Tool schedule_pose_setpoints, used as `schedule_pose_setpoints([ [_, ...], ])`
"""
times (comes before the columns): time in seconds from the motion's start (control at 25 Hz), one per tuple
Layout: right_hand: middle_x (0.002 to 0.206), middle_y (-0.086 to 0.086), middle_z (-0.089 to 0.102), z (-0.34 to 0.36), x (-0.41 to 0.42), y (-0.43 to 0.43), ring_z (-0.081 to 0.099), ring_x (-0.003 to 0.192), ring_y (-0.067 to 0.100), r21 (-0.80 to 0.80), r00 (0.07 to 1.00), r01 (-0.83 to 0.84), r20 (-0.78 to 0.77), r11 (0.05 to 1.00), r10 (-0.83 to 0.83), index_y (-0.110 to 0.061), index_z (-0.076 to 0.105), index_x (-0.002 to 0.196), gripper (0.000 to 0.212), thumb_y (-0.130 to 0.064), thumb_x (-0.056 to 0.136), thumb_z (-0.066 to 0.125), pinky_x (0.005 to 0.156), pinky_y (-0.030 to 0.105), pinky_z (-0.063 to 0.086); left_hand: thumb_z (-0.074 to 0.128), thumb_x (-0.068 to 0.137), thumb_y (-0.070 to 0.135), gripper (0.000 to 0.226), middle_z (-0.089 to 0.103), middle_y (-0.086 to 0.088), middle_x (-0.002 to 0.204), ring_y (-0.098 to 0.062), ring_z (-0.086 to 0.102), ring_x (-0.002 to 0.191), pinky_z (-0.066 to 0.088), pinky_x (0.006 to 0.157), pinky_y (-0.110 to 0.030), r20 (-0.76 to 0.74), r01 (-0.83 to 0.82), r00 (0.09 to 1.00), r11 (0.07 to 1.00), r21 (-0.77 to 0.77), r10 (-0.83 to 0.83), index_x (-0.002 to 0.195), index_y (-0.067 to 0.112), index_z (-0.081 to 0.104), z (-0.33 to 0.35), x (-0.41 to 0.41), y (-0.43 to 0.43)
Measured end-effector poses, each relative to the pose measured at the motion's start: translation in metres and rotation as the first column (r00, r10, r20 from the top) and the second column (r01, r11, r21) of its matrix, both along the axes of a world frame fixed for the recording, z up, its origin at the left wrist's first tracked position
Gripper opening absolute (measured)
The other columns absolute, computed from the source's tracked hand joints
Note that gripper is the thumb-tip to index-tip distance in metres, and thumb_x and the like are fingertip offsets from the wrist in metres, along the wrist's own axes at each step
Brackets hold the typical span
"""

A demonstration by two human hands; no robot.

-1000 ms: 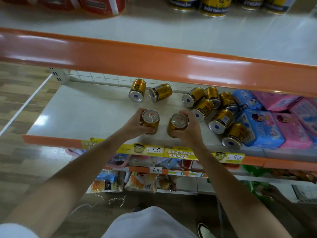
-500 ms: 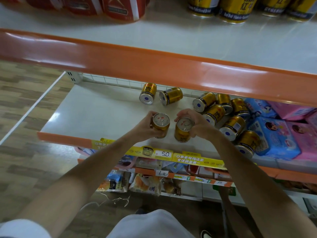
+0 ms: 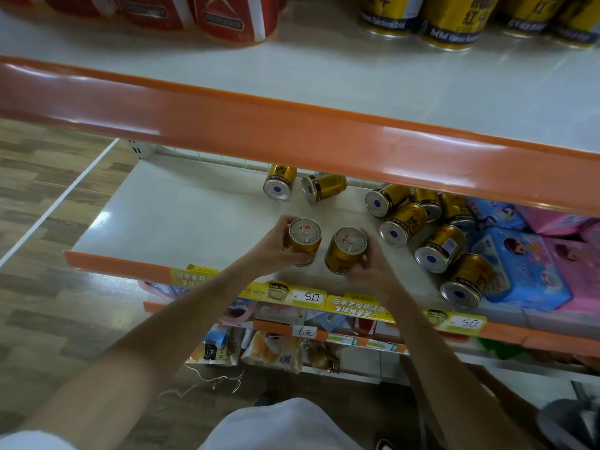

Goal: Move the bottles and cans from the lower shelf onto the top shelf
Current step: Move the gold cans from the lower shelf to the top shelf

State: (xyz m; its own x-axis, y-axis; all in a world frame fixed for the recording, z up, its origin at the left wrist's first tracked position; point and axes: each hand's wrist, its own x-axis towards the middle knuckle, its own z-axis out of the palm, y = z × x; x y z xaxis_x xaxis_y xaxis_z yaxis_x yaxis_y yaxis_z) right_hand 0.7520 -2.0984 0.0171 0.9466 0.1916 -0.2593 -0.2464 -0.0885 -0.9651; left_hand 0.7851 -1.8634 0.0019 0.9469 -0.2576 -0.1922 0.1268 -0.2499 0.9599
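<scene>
Left hand [image 3: 276,246] grasps upright gold can [image 3: 304,240]; right hand [image 3: 373,269] grasps second can [image 3: 345,250], both near front edge of lower shelf [image 3: 181,216]. Other cans [image 3: 402,224] lie toppled toward back edge.

Blue packets [image 3: 526,274] and pink packets [image 3: 576,271] lie piled at the right. Yellow price labels [image 3: 311,297] read 5.0. Bagged snacks [image 3: 272,352] sit lower down, over the wood-patterned floor [image 3: 48,196]. Red tubs [image 3: 233,17] stand up top.
</scene>
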Motion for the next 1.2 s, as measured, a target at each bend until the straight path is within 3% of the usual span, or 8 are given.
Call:
schedule_pose_setpoints([
  [0.12,0.119,0.002,0.058,-0.013,-0.008,0.026,0.060,0.108,0.013,-0.048,0.981,0.187,0.062,0.981,-0.184,-0.020,0.041,0.129,0.088,-0.001,0.058,0.089,0.084,0.024,0.054,0.082,0.065,0.000,0.074,0.060,-0.002,0.113,-0.014,0.062,0.103,0.050,0.080,-0.022,-0.009,-0.014,1.000,0.999,-0.039,0.014,0.123,0.019,0.041,-0.001,0.000,-0.001],
  [0.28,0.113,0.001,0.059,-0.018,-0.001,0.046,0.061,0.103,0.015,-0.108,0.877,0.461,0.207,0.881,-0.434,-0.015,0.044,0.124,0.080,-0.003,0.060,0.090,0.084,0.024,0.053,0.081,0.058,0.011,0.077,0.061,-0.004,0.114,-0.013,0.063,0.104,0.052,0.081,-0.023,-0.015,-0.029,1.000,0.997,-0.065,0.028,0.123,0.020,0.041,0.002,-0.004,-0.004],
  [0.48,0.105,-0.003,0.063,-0.022,-0.001,0.042,0.062,0.093,-0.002,-0.095,0.888,0.426,0.236,0.900,-0.395,-0.013,0.054,0.120,0.070,0.006,0.061,0.086,0.073,0.009,0.050,0.079,0.060,0.006,0.075,0.061,-0.005,0.115,-0.018,0.063,0.108,0.053,0.086,-0.026,-0.033,-0.040,0.999,0.992,-0.116,0.036,0.123,0.022,0.042,0.003,-0.007,-0.004],
  [0.6,0.104,-0.003,0.064,-0.024,-0.001,0.039,0.063,0.089,-0.006,-0.079,0.902,0.393,0.227,0.916,-0.368,-0.015,0.054,0.117,0.067,0.012,0.062,0.082,0.073,0.014,0.052,0.079,0.058,0.006,0.077,0.062,-0.003,0.115,-0.017,0.063,0.109,0.054,0.087,-0.027,-0.047,-0.037,0.998,0.990,-0.138,0.030,0.123,0.025,0.043,0.005,-0.008,-0.005],
  [0.84,0.110,0.002,0.064,-0.028,-0.001,0.044,0.064,0.101,0.014,-0.109,0.897,0.404,0.241,0.908,-0.370,-0.018,0.050,0.120,0.074,-0.002,0.059,0.089,0.085,0.028,0.056,0.081,0.065,-0.012,0.095,0.056,-0.004,0.124,-0.016,0.059,0.115,0.054,0.091,-0.029,-0.074,-0.045,0.997,0.978,-0.205,0.031,0.140,0.020,0.033,0.002,-0.010,-0.011],
  [1.0,0.103,-0.005,0.065,-0.024,-0.001,0.049,0.064,0.096,0.011,-0.166,0.881,0.455,0.228,0.875,-0.415,-0.017,0.052,0.117,0.069,-0.005,0.060,0.088,0.084,0.029,0.055,0.080,0.066,-0.013,0.073,0.062,-0.003,0.109,-0.019,0.063,0.102,0.058,0.074,-0.027,-0.060,-0.171,0.985,0.973,-0.156,0.164,0.125,0.016,0.048,0.006,-0.011,-0.020],
  [1.12,0.098,-0.009,0.064,-0.019,0.000,0.046,0.063,0.089,0.005,-0.175,0.875,0.473,0.211,0.864,-0.436,-0.015,0.053,0.116,0.065,-0.002,0.061,0.086,0.075,0.020,0.052,0.080,0.067,-0.011,0.067,0.063,-0.003,0.108,-0.021,0.063,0.103,0.057,0.083,-0.035,-0.067,-0.179,0.983,0.976,-0.125,0.171,0.121,0.016,0.049,0.009,-0.010,-0.023],
  [1.2,0.095,-0.007,0.063,-0.012,0.000,0.043,0.063,0.085,0.009,-0.190,0.878,0.471,0.200,0.861,-0.435,-0.014,0.052,0.113,0.062,-0.002,0.062,0.085,0.069,0.015,0.049,0.078,0.069,-0.012,0.065,0.062,-0.002,0.106,-0.017,0.063,0.098,0.056,0.083,-0.026,-0.050,-0.173,0.985,0.978,-0.117,0.168,0.121,0.013,0.047,0.018,-0.012,-0.023],
])
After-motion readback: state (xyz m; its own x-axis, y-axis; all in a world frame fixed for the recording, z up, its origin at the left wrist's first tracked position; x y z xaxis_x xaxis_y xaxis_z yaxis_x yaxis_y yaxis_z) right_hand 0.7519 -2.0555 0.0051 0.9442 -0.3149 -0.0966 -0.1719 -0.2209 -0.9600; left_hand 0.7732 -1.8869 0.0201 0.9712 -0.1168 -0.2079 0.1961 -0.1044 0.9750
